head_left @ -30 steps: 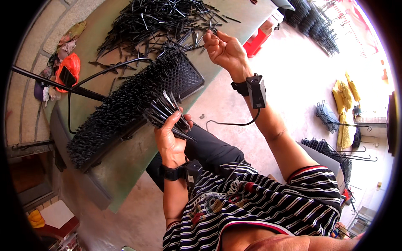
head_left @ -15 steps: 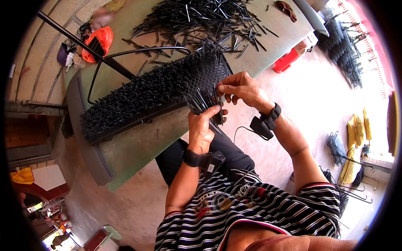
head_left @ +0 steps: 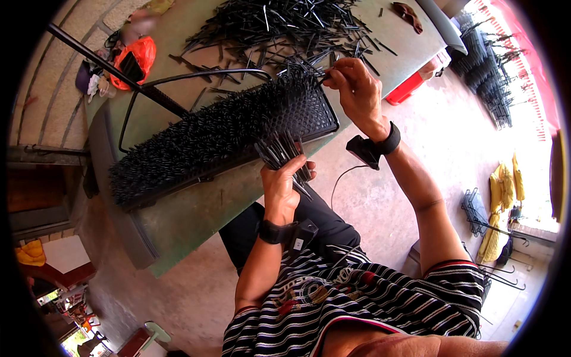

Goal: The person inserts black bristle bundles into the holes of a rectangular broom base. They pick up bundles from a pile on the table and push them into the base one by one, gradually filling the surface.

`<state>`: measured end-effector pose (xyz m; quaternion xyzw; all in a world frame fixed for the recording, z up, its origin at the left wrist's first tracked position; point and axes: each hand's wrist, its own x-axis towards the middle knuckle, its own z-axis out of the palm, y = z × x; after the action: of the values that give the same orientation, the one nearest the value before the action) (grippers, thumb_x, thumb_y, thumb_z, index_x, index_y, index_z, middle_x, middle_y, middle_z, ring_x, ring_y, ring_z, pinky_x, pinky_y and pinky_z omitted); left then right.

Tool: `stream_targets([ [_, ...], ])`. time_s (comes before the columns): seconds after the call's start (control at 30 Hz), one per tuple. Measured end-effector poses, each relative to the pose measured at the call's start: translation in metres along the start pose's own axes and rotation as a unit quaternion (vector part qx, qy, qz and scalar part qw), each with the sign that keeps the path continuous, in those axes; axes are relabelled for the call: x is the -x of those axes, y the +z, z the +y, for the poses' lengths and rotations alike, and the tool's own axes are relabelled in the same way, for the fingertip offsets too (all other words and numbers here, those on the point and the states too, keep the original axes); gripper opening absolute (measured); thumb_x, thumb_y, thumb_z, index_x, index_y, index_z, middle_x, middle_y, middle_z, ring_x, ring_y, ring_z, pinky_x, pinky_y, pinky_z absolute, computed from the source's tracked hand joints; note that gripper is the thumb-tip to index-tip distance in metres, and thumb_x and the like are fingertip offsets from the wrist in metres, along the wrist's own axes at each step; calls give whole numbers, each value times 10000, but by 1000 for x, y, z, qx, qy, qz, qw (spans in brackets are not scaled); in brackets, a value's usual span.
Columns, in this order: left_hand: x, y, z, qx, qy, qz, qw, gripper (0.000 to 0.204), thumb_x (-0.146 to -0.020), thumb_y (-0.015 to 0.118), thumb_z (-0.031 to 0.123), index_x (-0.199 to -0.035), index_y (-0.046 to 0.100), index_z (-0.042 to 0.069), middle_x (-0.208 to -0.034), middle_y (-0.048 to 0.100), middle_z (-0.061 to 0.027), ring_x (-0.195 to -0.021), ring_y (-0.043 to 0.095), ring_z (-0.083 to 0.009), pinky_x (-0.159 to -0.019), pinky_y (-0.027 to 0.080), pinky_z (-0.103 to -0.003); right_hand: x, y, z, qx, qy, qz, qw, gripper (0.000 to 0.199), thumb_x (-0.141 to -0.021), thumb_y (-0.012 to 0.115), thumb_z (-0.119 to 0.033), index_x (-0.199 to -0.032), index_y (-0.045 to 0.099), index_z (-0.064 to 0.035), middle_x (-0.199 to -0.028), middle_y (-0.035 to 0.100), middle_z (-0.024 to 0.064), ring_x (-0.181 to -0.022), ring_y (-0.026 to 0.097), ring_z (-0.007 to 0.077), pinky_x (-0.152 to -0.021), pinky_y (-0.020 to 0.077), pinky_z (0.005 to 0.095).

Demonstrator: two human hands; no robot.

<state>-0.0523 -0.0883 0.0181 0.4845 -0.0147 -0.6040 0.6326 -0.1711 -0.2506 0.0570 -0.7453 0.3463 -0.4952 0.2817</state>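
Note:
A long black bristle-covered board lies slantwise across the table, with a wire loop and a long rod on its far side. Dense black bristles fill most of it; bare rows of holes show at its right end. My left hand is closed round a bundle of thin black strips, held fanned out at the board's near edge. At the board's far right corner, my right hand pinches what looks like one thin black strip, its tip close to the bristles.
Loose black strips lie heaped on the green-topped table beyond the board. An orange bag is at the far left. A red container stands past the table's right edge. Black wire racks are stacked farther right.
My right hand has moved away from the bundle, up and to the right, to the board's far right corner. The left hand still holds the bundle, slightly lower.

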Motion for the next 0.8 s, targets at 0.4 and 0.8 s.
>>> stream_targets([
  [0.4, 4, 3, 5, 28, 12, -10, 999, 297, -733, 656, -39, -1021, 601, 10, -825, 634, -101, -621, 627, -237, -508, 515, -336, -5, 12, 25, 39, 6, -35, 999, 69, -864, 530, -25, -929, 529, -2, -716, 635, 139, -642, 667, 234, -538, 504, 290],
  [0.8, -1, 2, 5, 24, 18, -13, 999, 281, -736, 655, -41, -1009, 610, 9, -822, 650, -104, -636, 651, -246, -512, 523, -336, -2, 3, -18, 39, 239, -307, 921, 203, -828, 667, -173, -892, 665, 20, -629, 625, 70, -511, 596, 118, -461, 467, 249],
])
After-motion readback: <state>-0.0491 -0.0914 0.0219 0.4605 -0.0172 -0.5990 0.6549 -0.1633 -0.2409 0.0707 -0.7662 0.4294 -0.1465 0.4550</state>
